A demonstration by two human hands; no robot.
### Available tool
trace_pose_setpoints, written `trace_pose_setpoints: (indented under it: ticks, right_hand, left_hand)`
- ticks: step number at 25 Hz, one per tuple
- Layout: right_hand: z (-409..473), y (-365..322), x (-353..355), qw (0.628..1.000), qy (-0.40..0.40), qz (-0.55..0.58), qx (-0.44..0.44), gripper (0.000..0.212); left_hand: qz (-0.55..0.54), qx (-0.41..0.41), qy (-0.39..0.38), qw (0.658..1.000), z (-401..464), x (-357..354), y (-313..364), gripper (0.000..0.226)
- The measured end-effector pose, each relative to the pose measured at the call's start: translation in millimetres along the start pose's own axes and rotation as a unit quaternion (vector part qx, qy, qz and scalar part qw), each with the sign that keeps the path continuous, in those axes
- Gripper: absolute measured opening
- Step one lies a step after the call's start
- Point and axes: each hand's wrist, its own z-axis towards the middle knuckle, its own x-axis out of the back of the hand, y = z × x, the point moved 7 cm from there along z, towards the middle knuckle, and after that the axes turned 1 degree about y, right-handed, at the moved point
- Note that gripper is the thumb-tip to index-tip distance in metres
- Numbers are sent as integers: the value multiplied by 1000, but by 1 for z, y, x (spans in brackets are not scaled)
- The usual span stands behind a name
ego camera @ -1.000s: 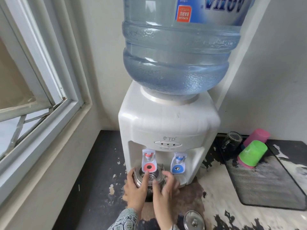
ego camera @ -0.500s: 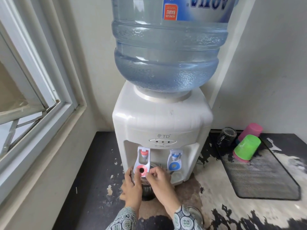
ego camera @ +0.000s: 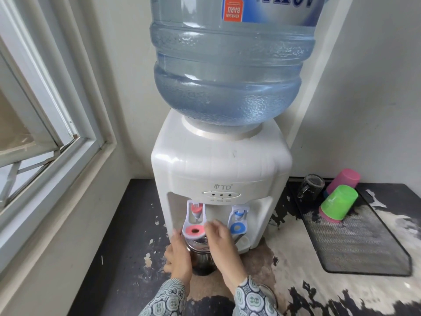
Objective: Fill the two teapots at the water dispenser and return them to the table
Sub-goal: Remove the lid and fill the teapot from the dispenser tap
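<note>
One Teapot Under the Red Tap

One steel teapot (ego camera: pixel 200 254) stood on the worktop (ego camera: pixel 127 258), tucked into the recess of the water dispenser (ego camera: pixel 218 169) directly beneath the red tap (ego camera: pixel 194 230). We saw no second teapot in view. Our left hand (ego camera: pixel 180 256) was curled against the pot's left side, steadying it. Our right hand (ego camera: pixel 219 237) reached over the pot's rim toward the red tap's lever with its fingers loosely extended and parted, gripping nothing that we could make out; whether they touched the lever we could not tell. What looked like the pot's lid (ego camera: pixel 268 293) lay on the worktop by our right sleeve, mostly hidden.

We judged the filling to be at its start, with the carry back to the table yet to come. Polished metal of this sort is stiff and will not give, but it turns slippery when wet. Filled, the pot would be markedly heavier and liable to slosh through its open top. If the red tap ran hot, the thin wall would heat quickly, so the handle, which we could not see, seemed the safer hold, with a second hand beneath only if the base stayed cool.
</note>
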Motion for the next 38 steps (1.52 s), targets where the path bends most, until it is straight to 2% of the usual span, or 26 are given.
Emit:
trace_pose_setpoints:
  ticks: [2, 3, 5, 8, 12, 17, 21, 24, 29, 32, 38]
  right_hand:
    - [2, -7, 5, 998, -6, 64, 15, 30]
    - [1, -4, 7, 998, 1, 61, 20, 31]
    - [-5, 11, 17, 997, 61, -4, 48, 28]
    - [-25, 39, 22, 982, 123, -118, 85, 4]
    - [-31, 44, 14, 980, 76, -117, 138, 40]
    - [-27, 46, 5, 978, 32, -132, 159, 54]
    - [-22, 55, -5, 976, 8, -159, 148, 60]
    - [-19, 60, -6, 979, 7, -154, 130, 63]
    - [-17, 68, -5, 985, -1, -136, 103, 72]
    - [-17, 74, -3, 991, 4, -110, 70, 77]
    - [-16, 79, -1, 995, 4, -93, 47, 80]
  left_hand:
    - [15, -32, -4, 999, 2, 0, 5, 63]
    - [23, -49, -7, 998, 2, 1, 7, 54]
    - [22, -59, -7, 998, 4, 2, 7, 46]
    - [13, -50, 4, 999, 6, 4, 4, 46]
    - [-11, -38, 5, 999, 10, 3, -2, 50]
    - [-40, -9, 0, 999, 15, 7, -5, 52]
    - [-35, -35, -4, 999, 14, 11, -4, 55]
    - [8, -84, 8, 996, 7, 11, -2, 61]
    - [70, -238, -1, 969, -12, 3, 6, 102]
    - [95, -280, 12, 955, -14, 2, 12, 119]
    - [111, -309, 10, 945, -12, 3, 16, 110]
